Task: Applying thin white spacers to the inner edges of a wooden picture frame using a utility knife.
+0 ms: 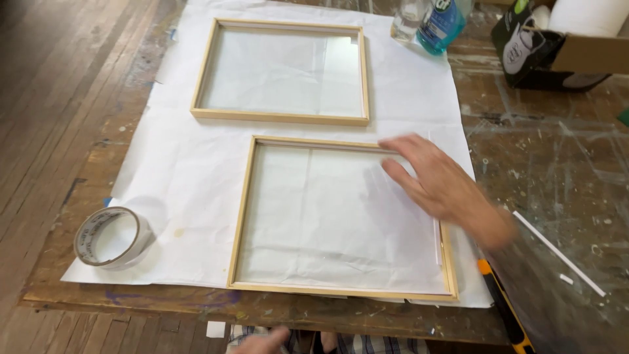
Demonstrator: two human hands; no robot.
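Head view: my right hand (438,183) lies flat, fingers spread, on the top right corner of the near frame (241,216), palm on the clear pane, grasping nothing. It's motion-blurred, so I can't tell exactly how much of it touches. My guess is that the flat palm is there to keep the pane seated against the rim.

My left hand (262,342) barely shows at the bottom edge, below the table (524,157). I can't tell if it's clenched or loose.

Both frames sit face-flat on white paper (170,151), probably to keep the pane off the paint-scarred wood.

Count:
- 2 wooden frames, the far frame (280,117) just beyond the near one, apart
- 1 roll of clear tape (111,237) on the paper's left corner
- 1 orange-and-black utility knife (504,308) right of the near frame
- 1 long white strip (557,250), one small offcut beside it
- 1 blue bottle (440,26), 1 clear one next to it
- 1 cardboard box (576,46), top right
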